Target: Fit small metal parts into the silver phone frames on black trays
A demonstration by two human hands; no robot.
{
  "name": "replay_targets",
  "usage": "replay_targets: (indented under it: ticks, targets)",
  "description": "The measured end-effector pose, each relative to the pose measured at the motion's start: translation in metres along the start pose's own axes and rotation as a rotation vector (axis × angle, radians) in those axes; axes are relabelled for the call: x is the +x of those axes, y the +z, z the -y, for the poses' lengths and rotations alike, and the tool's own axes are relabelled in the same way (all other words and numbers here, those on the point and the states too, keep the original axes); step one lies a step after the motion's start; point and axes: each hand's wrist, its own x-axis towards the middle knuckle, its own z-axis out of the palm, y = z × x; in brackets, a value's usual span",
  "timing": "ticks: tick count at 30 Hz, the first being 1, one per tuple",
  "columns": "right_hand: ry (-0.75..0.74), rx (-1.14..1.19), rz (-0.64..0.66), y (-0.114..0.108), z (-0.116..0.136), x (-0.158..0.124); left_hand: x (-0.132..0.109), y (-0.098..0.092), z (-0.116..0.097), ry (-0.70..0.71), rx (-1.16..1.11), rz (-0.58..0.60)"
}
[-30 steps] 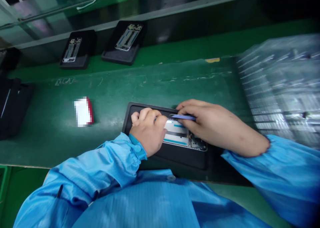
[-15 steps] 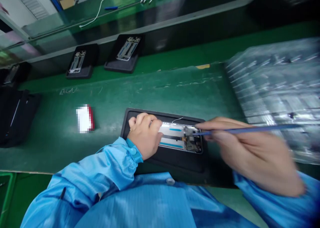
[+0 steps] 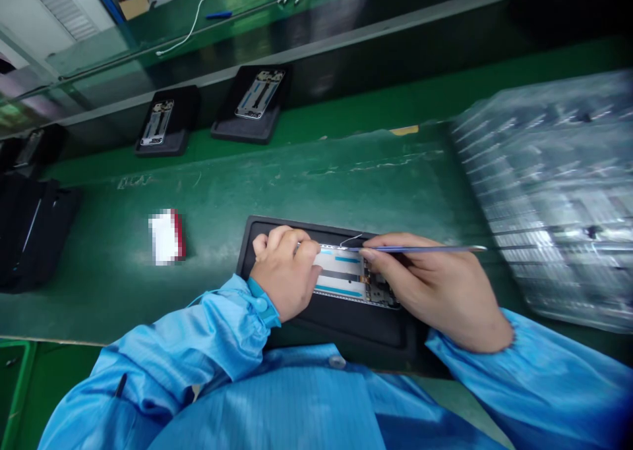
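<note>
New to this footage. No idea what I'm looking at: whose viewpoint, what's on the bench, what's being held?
No robot here: these are a person's bare hands, seen by a camera worn on the head, looking forward and down. The left hand rests over the left end of an opened phone on a black tray. The right hand holds a slender tool along the phone's far edge; whether its tip touches is unclear. Beyond sit two more opened phones on black trays of their own. Clear plastic trays lie to the right; a blurred-out white-and-red item lies left.
</note>
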Motion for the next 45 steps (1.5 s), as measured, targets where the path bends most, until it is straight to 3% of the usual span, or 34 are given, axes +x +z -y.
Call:
replay_targets:
  ticks: [10,14,16,18,19,21,22,24,27,31,35,37,41,45]
  targets:
    - [-0.006,-0.077,-0.069,0.012,0.006,-0.006,0.001,0.001,0.001,0.007,-0.009,-0.014]
    - [0.015,0.014,-0.141,-0.010,0.020,0.000,-0.003,-0.003,0.000,-0.002,-0.024,-0.062]
    - [0.046,0.054,-0.295,-0.028,0.021,0.031,-0.012,-0.010,-0.003,0.028,-0.022,-0.092]
    - [0.054,0.024,-0.393,-0.041,0.011,0.088,-0.028,-0.017,-0.006,0.083,0.002,-0.090]
    - [0.031,-0.038,-0.365,-0.043,0.003,0.125,-0.039,-0.018,-0.006,0.106,0.022,-0.083]
    - [-0.105,-0.250,0.005,-0.037,-0.016,0.203,-0.060,-0.016,-0.001,0.102,0.068,-0.087]
    - [-0.152,-0.280,0.109,-0.029,-0.025,0.238,-0.070,-0.011,0.005,0.074,0.091,-0.104]
    - [-0.223,-0.308,0.185,-0.002,-0.038,0.291,-0.083,0.003,0.022,0.034,0.137,-0.162]
    - [-0.340,-0.322,0.279,0.048,-0.053,0.318,-0.084,0.025,0.052,0.079,0.214,-0.184]
    - [-0.415,-0.307,0.301,0.091,-0.072,0.309,-0.067,0.034,0.073,0.118,0.249,-0.202]
    - [-0.413,-0.272,0.239,0.104,-0.075,0.315,-0.041,0.014,0.068,0.046,0.256,-0.243]
    - [-0.461,-0.230,0.255,0.106,-0.068,0.326,-0.024,-0.001,0.063,-0.004,0.274,-0.196]
    - [-0.536,-0.151,0.211,0.091,-0.049,0.358,0.024,-0.021,0.064,-0.119,0.319,-0.093]
    - [-0.575,-0.119,0.039,0.036,-0.024,0.385,0.104,-0.039,0.078,-0.203,0.312,-0.084]
